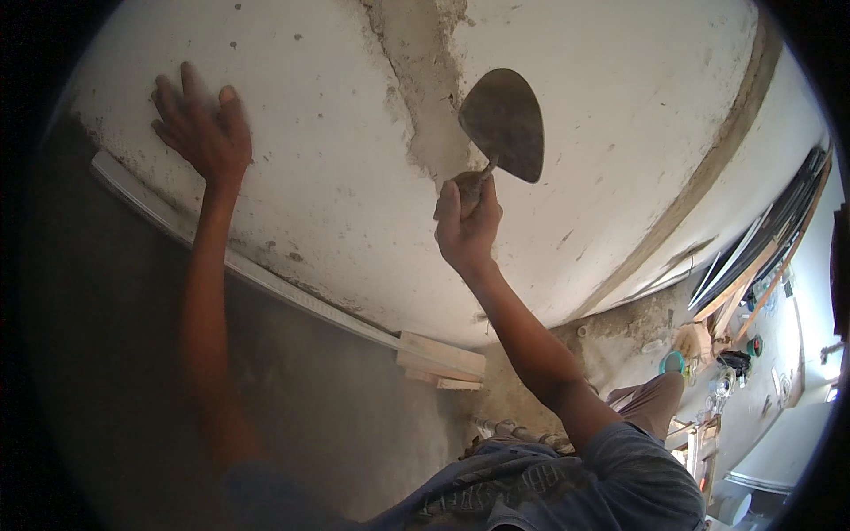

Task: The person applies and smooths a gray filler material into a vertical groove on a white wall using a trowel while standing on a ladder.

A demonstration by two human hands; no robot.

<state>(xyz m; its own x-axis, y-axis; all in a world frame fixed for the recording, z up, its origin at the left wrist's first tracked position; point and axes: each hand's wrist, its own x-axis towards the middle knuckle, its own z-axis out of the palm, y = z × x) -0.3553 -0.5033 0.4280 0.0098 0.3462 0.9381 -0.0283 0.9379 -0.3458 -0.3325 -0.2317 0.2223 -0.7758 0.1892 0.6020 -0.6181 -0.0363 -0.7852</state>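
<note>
Mainly, a white wall (336, 212) fills the view, cut off by darkness. Beside its grey strip (434, 115) is a trowel (505, 124), handle (471, 188) half hidden. The left hand (208, 133) spreads wide, palm hidden, wall contact unclear; the right hand (467, 221) closes around the handle.

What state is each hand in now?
Left hand: open, spread over the white wall.
Right hand: closed, holding a masonry trowel.
</note>
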